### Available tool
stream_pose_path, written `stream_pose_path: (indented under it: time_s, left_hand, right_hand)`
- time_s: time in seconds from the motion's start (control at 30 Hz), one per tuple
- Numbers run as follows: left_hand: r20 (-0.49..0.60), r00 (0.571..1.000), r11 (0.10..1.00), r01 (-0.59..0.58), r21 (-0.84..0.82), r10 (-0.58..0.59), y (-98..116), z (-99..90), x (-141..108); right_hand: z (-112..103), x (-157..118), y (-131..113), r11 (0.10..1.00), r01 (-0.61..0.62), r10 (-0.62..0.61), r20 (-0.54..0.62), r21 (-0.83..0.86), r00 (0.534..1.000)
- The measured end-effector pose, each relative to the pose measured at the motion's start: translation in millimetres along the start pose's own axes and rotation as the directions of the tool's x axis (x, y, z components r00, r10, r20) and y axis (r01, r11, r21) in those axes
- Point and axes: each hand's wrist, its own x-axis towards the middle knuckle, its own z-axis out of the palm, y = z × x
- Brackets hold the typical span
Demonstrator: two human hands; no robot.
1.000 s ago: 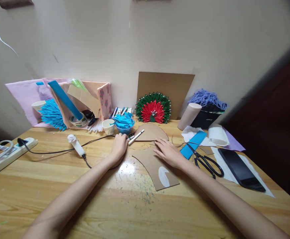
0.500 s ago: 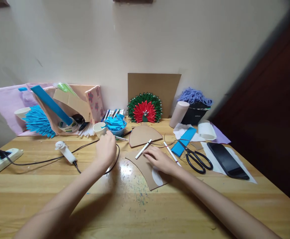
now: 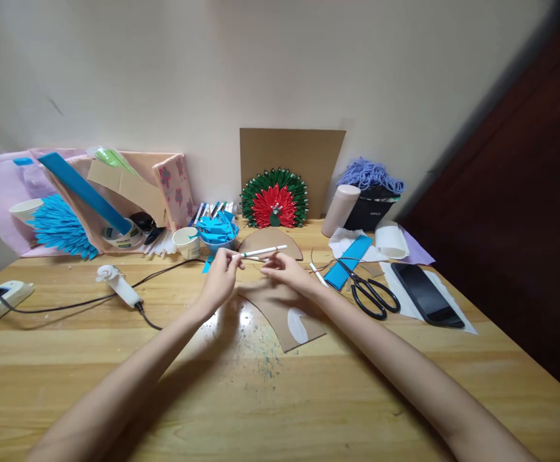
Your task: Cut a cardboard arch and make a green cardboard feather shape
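On the near side of both hands, the worktop bears small dark specks. Just short of the hands and between the forearms lies a cut cardboard piece with a white patch at its near end. Right of the right hand are the phone and, closer, black-handled scissors; left of the left hand lies a white glue gun. The left hand pinches one end of a white pen, which slants toward the right hand. That hand's fingers are bent close under the pen's other end; whether they grip anything, I cannot tell. Just beyond the hands lies rounded cardboard; beyond the left hand, a bowl of blue pieces. Farther behind both stands a red-and-green peacock.
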Motion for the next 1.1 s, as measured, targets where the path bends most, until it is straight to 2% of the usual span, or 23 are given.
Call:
stream_pose_path:
  time_s: [0.07,0.13,0.2,0.33,0.4,0.5,0.53,0.6,0.7,0.77,0.8,0.83,0.87,0.9,0.93,0.97,1.0,1.03,1.1]
  left_hand:
    - [0.169,0.982,0.997,-0.076,-0.031,0.080,1.2,13.9,-4.8]
    - [0.318,0.939,0.990,-0.142,-0.001,0.135,7.1,25.1,-10.7]
    - [0.394,0.907,0.983,-0.179,0.039,0.149,15.3,33.1,-17.4]
    - [0.511,0.840,0.972,-0.232,0.039,0.180,32.5,41.0,-33.9]
    - [0.521,0.840,0.964,-0.242,0.109,0.152,40.1,43.2,-41.8]
    - [0.434,0.890,0.896,-0.301,0.325,0.142,49.1,47.5,-47.8]
    - [0.423,0.891,0.860,-0.339,0.380,0.165,51.7,49.1,-48.1]
    - [0.453,0.863,0.802,-0.427,0.419,0.223,57.1,50.9,-47.0]
    - [0.549,0.795,0.825,-0.477,0.304,0.258,65.8,43.7,-45.6]
    - [0.649,0.735,0.908,-0.387,0.162,0.197,68.0,28.6,-45.4]
    - [0.710,0.689,0.946,-0.309,0.103,0.147,66.3,18.6,-44.9]
    - [0.795,0.595,0.974,-0.224,0.023,0.118,62.3,8.1,-43.9]
    - [0.864,0.490,0.988,-0.144,-0.052,0.117,55.8,-1.8,-42.2]
    - [0.881,0.463,0.994,-0.092,-0.065,0.100,47.3,-9.9,-40.1]
    - [0.842,0.537,0.997,-0.066,-0.027,0.058,37.4,-15.1,-37.6]
    - [0.765,0.644,0.998,-0.053,0.027,0.013,27.0,-16.8,-35.2]
    - [0.688,0.725,0.996,-0.042,0.074,-0.021,17.0,-14.8,-33.0]
    - [0.630,0.775,0.992,-0.038,0.116,-0.044,8.2,-9.5,-31.4]
    - [0.547,0.834,0.984,-0.035,0.174,-0.067,-4.1,7.3,-30.6]
  right_hand:
    - [-0.9,-8.3,-5.4,0.942,-0.096,0.099,0.007,0.320,0.995]
    - [-1.4,-17.9,-8.4,0.873,-0.173,0.188,0.013,0.455,0.982]
    - [-2.7,-29.3,-8.5,0.859,-0.218,0.248,-0.004,0.463,0.969]
    - [-8.9,-55.5,-4.6,0.896,-0.263,0.283,-0.003,0.359,0.959]
    - [-11.5,-66.4,-4.6,0.907,-0.272,0.297,-0.033,0.321,0.954]
    - [-11.7,-75.4,-10.8,0.914,-0.237,0.279,-0.086,0.329,0.956]
    - [-11.0,-76.7,-14.5,0.909,-0.223,0.269,-0.087,0.353,0.959]
    - [-9.8,-78.2,-23.0,0.900,-0.195,0.245,-0.082,0.390,0.966]
    - [-15.2,-82.7,-34.7,0.905,-0.199,0.205,0.024,0.377,0.978]
    - [-27.0,-88.8,-38.6,0.910,-0.232,0.191,0.149,0.344,0.970]
    - [-35.0,-92.5,-38.8,0.910,-0.241,0.191,0.174,0.336,0.966]
    - [-43.4,-96.3,-37.7,0.911,-0.234,0.194,0.147,0.340,0.970]
    - [-51.4,-99.9,-35.3,0.914,-0.196,0.192,0.048,0.354,0.980]
    - [-57.8,-103.0,-31.7,0.915,-0.163,0.205,-0.075,0.370,0.976]
    - [-61.7,-105.5,-27.1,0.916,-0.143,0.218,-0.165,0.374,0.962]
    - [-62.4,-107.4,-21.5,0.916,-0.156,0.236,-0.183,0.369,0.954]
    - [-59.7,-108.6,-15.3,0.914,-0.185,0.253,-0.149,0.362,0.956]
    - [-54.0,-109.4,-8.9,0.904,-0.228,0.271,-0.074,0.361,0.960]
    - [-37.5,-110.1,2.5,0.878,-0.290,0.293,0.050,0.380,0.955]
